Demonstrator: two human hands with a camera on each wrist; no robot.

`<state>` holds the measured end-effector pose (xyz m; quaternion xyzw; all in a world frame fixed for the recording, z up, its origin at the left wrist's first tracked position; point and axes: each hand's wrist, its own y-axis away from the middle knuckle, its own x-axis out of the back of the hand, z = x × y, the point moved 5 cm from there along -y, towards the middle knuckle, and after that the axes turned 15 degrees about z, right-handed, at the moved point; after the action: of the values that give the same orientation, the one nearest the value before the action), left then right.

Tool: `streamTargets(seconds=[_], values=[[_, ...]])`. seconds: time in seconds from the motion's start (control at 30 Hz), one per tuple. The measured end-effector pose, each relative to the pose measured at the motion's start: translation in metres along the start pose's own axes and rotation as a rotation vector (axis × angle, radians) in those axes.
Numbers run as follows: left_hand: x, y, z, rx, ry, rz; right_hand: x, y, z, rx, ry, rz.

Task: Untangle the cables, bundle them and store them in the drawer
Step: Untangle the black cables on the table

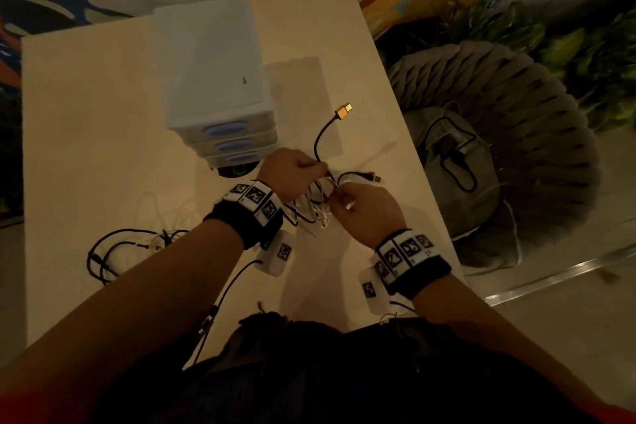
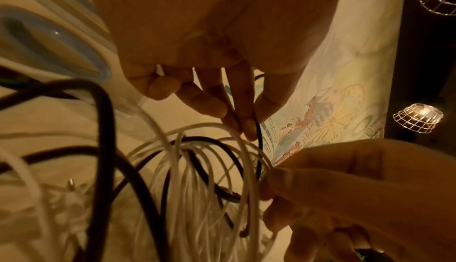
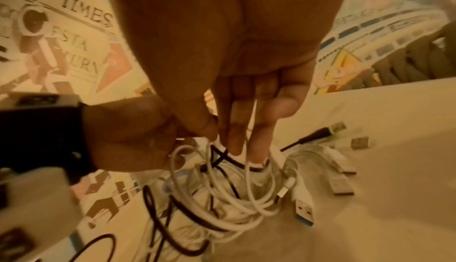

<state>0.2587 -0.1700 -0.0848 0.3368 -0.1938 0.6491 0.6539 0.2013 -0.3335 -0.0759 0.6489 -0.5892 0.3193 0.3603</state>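
Note:
A tangle of white and black cables (image 1: 318,206) hangs between my two hands above the white table (image 1: 103,148). My left hand (image 1: 292,172) pinches a thin black cable (image 2: 257,139) whose gold plug (image 1: 343,111) lies further back on the table. My right hand (image 1: 358,203) pinches white cable loops (image 3: 246,178) at the top of the tangle. The loops (image 2: 197,178) hang below both hands. A white drawer unit (image 1: 213,79) with blue handles (image 1: 223,131) stands just behind my left hand, its drawers closed.
More black and white cables (image 1: 120,251) lie on the table at the near left. Several loose USB plugs (image 3: 340,186) lie to the right of the tangle. A grey pouf (image 1: 499,155) with a cable on it sits beyond the table's right edge.

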Motion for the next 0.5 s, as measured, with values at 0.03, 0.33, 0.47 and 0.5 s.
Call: streamTargets(seconds=[0.03, 0.33, 0.47, 0.5], values=[[-0.001, -0.001, -0.003, 0.018, -0.001, 0.001, -0.002, -0.002, 0.004, -0.041, 0.063, 0.028], [-0.008, 0.0, 0.004, -0.011, 0.055, -0.054, -0.003, -0.014, 0.013, -0.181, -0.213, 0.103], [-0.012, 0.007, 0.008, -0.191, -0.053, -0.163, -0.002, -0.018, 0.02, -0.24, -0.344, 0.062], [-0.011, 0.006, 0.008, -0.235, -0.09, -0.159, -0.002, -0.018, 0.02, -0.245, -0.364, 0.039]])
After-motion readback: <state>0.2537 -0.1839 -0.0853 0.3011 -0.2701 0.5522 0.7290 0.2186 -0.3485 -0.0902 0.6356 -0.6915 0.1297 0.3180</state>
